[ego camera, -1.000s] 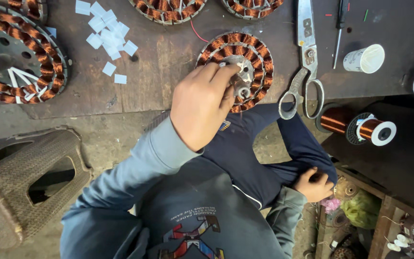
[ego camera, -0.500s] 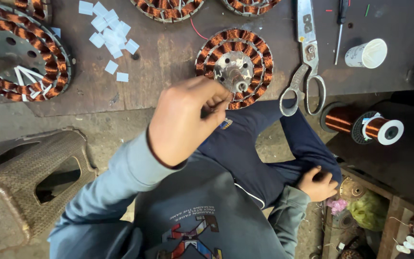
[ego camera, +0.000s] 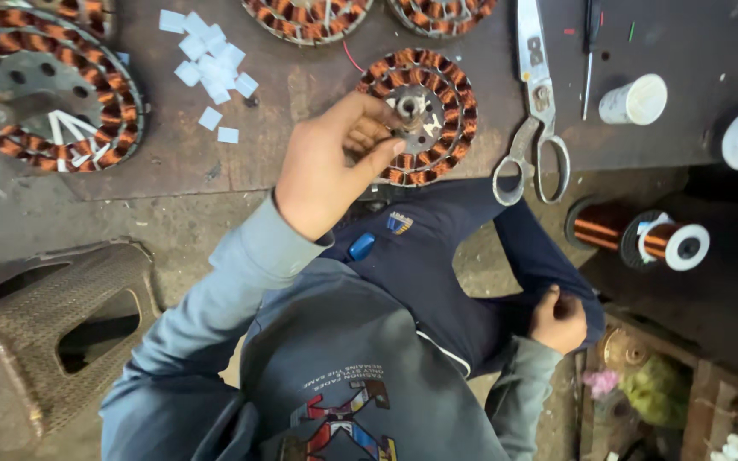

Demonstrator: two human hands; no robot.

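A small round stator (ego camera: 450,94) wound with copper coils lies on the dark workbench (ego camera: 301,145) in front of me. My left hand (ego camera: 326,166) reaches to it from the left. Thumb and fingertips pinch at the stator's metal hub (ego camera: 409,107) and its inner ring. My right hand (ego camera: 559,320) rests lower right on my dark blue trouser leg (ego camera: 437,265), fingers curled into a loose fist with nothing visible in it.
A larger stator (ego camera: 44,94) lies at the left, two more (ego camera: 309,13) (ego camera: 442,13) at the top edge. White paper slips (ego camera: 211,64), big scissors (ego camera: 533,128), a white cup (ego camera: 634,100), a copper wire spool (ego camera: 642,239) and a brown stool (ego camera: 53,333) surround me.
My left hand first covered the stator, drew back towards me, and now reaches forward again to pinch the hub. The right hand stayed on the trouser leg.
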